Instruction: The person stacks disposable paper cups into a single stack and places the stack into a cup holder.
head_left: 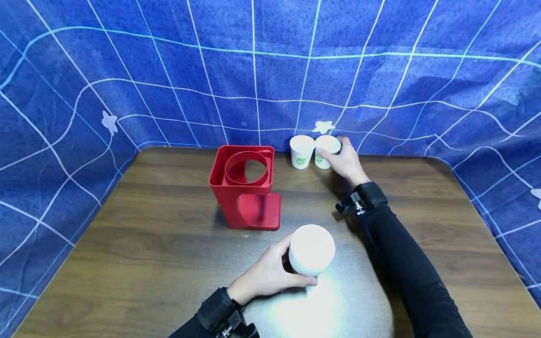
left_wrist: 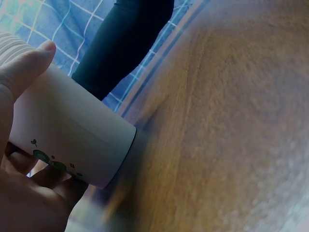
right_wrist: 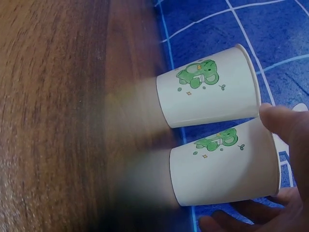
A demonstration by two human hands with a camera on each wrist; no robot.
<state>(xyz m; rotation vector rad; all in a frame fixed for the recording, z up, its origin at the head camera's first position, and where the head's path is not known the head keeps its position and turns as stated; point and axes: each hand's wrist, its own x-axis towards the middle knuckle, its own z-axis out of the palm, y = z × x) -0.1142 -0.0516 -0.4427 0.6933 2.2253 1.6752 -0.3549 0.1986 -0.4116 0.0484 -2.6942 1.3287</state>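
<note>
Leftmost, our left hand (head_left: 264, 277) curls its fingers round an upturned white paper cup (head_left: 312, 249) near the wooden table's (head_left: 148, 244) front edge; beside a red plastic cup holder (head_left: 247, 185), our right hand (head_left: 346, 162) pinches a frog-printed paper cup (head_left: 327, 151) at the back edge, beside its twin (head_left: 302, 151).

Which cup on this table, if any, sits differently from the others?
The cup gripped by the left hand stands upside down, flat base up. The two cups by the right hand stand mouth up. Nothing looks spilled or damaged.
</note>
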